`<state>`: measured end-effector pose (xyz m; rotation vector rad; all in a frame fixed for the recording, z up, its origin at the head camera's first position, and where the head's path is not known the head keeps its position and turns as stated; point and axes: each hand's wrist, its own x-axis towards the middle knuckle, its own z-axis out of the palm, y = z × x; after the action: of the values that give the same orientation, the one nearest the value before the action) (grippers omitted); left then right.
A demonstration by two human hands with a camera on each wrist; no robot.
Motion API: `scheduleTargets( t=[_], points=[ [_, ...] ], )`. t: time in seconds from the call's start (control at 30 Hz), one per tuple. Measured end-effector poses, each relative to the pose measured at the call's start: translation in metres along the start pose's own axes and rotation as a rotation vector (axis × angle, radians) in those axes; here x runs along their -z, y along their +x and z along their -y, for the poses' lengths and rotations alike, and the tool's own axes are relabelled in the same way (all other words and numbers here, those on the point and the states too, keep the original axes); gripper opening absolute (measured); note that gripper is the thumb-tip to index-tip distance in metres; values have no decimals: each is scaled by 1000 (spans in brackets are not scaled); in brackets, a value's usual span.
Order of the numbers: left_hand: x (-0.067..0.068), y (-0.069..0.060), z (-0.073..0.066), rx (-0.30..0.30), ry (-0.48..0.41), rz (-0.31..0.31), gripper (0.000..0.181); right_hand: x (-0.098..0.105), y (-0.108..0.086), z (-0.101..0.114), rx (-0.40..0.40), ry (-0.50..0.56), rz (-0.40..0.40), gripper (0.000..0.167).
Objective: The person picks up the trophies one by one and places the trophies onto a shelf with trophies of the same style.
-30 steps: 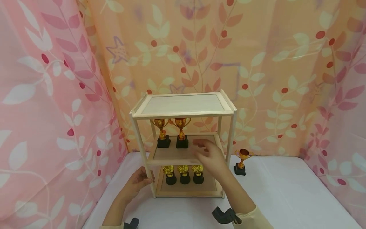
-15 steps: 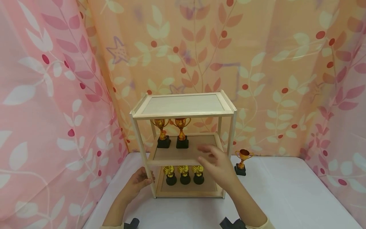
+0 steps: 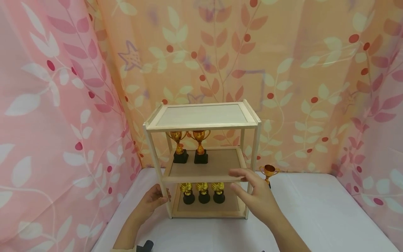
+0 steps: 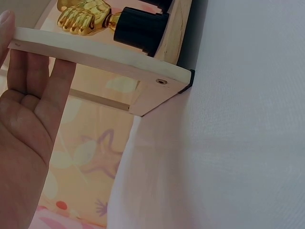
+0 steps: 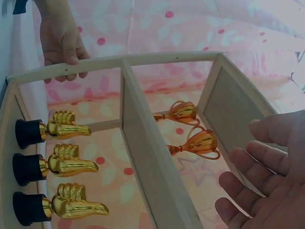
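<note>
My left hand [image 3: 151, 200] grips the front left post of a small wooden shelf rack [image 3: 203, 178], fingers behind the post and thumb in front. The right hand [image 3: 256, 196] hangs in front of the rack's right post, fingers spread and holding nothing. On the middle shelf, toward its left, stand two gold trophy cups [image 3: 200, 145] on black bases. Three gold thumbs-up trophies [image 5: 71, 160] with round black bases line the bottom shelf. Another trophy cup [image 3: 269, 171] stands on the table right of the rack, its base partly hidden by my right hand.
A white cloth covers the table [image 3: 315, 210]. Orange and pink leaf-print curtains [image 3: 283, 70] enclose the back and both sides. The rack's top panel [image 3: 203, 114] sits above the cups with raised side edges.
My right hand has drawn back from the middle shelf, moving right and down past the rack's right post. The left hand keeps its grip on the left post. The trophies stay in place.
</note>
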<state>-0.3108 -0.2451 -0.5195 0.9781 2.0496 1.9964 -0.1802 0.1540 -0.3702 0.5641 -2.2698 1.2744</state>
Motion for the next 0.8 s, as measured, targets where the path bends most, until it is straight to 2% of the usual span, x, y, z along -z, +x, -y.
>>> scheduleTargets(
  t=[0.1,0.4,0.8],
  points=[
    [2,0,0,-12,2,2,18,5,-2,1,26,-2,0,29],
    [0,-2,-2,27,8,-6,17,20,-12,-2,85,-77,-12,29],
    [0,0,0,3,-11,5,18,38,-17,-10,138,-115,-40,36]
  ],
)
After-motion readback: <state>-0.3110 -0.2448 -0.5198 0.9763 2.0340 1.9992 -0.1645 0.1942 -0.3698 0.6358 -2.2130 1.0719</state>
